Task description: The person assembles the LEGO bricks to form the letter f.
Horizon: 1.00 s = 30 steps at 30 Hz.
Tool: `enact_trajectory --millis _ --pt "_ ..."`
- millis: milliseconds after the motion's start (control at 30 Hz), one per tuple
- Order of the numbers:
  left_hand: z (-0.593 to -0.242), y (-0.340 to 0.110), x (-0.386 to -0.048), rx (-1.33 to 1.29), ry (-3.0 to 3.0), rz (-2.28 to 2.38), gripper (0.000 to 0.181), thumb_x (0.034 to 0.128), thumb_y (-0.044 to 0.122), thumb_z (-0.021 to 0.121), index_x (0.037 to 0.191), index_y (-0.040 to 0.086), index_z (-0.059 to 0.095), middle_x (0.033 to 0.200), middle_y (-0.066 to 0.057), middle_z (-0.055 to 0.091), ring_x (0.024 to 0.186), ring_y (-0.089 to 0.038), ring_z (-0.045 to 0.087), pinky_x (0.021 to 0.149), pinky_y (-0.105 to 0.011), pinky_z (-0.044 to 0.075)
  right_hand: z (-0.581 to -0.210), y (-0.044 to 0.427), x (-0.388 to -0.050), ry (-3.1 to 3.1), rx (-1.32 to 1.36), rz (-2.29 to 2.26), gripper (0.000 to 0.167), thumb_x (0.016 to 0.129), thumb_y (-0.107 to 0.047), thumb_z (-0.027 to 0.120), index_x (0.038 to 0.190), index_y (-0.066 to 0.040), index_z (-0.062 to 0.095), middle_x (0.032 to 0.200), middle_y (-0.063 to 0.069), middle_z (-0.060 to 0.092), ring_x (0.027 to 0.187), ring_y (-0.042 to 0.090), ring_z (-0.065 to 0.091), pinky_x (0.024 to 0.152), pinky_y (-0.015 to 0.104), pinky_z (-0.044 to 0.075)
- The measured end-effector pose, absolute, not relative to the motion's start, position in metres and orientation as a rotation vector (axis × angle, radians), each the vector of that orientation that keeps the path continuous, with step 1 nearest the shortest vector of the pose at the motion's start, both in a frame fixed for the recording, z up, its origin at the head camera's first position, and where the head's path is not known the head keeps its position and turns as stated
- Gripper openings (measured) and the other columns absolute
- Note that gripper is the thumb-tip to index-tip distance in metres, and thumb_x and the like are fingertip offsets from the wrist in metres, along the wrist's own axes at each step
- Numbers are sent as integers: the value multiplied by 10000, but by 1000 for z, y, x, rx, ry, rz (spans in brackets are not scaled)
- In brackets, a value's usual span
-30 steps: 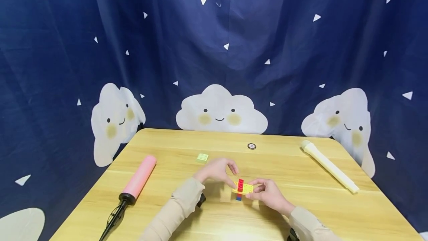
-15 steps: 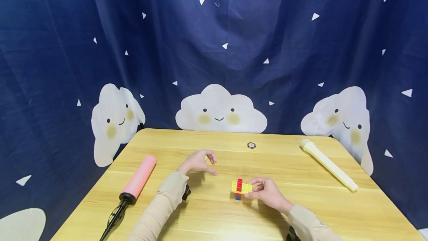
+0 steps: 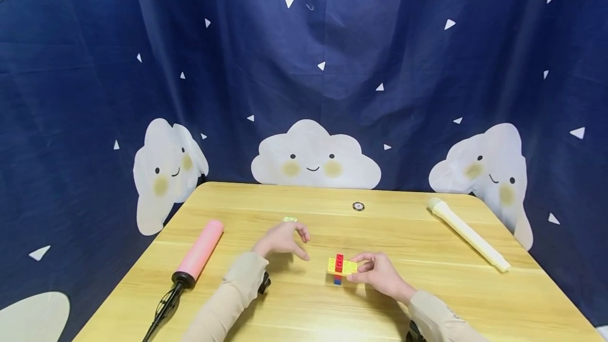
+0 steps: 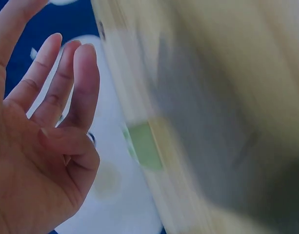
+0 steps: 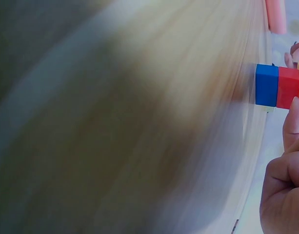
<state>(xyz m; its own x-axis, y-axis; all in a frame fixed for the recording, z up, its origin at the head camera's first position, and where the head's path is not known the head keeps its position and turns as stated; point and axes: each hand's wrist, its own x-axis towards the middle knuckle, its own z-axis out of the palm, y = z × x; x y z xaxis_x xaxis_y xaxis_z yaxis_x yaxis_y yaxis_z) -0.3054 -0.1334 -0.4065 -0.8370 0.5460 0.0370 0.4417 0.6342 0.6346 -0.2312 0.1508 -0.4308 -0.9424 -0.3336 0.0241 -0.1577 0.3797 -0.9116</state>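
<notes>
My right hand (image 3: 383,277) pinches the right end of a yellow brick plate (image 3: 350,268) between thumb and fingers. A red brick (image 3: 339,263) lies across the plate's top, and below it a blue brick (image 3: 337,280) shows at the bottom of the stack. The right wrist view shows the blue brick (image 5: 267,85) joined to a red one (image 5: 288,87) beside my fingers. My left hand (image 3: 283,240) is held over the table, empty, thumb and fingers apart. Just behind it lies a light green brick (image 3: 290,219), partly hidden; the left wrist view shows that green brick (image 4: 145,145) too.
On the left lies a pink pump (image 3: 202,247) with a black end. A cream-coloured stick (image 3: 467,234) lies at the right, and a small round disc (image 3: 358,206) near the back edge. A blue curtain with clouds hangs behind the table (image 3: 266,199).
My left hand has let go of the stack and moved left; over the last half second it has dropped slightly, uncovering part of the green brick. My right hand stays on the yellow plate.
</notes>
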Motion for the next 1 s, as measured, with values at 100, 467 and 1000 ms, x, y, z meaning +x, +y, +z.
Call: enact_trajectory --millis 100,467,1000 --pt "-406 -116 -298 898 2648 975 443 625 285 881 970 127 655 912 94 634 921 -186 608 814 -299 445 -431 150 -231 2471 -444 -1605 414 737 -158 810 1065 41 654 707 33 627 584 72 509 466 178 370" --pt "-410 -75 -281 939 2628 893 423 584 323 905 904 278 631 894 172 611 890 -133 597 733 -209 414 -434 148 -231 2455 -450 -1609 398 739 -159 809 1054 34 659 717 45 667 585 88 543 464 182 390" --pt "-417 -84 -279 910 2689 918 400 571 329 909 888 257 677 841 186 617 798 -57 561 666 -197 400 -434 135 -234 2506 -461 -1555 442 718 -184 828 1078 15 664 771 55 682 627 129 573 490 225 445"
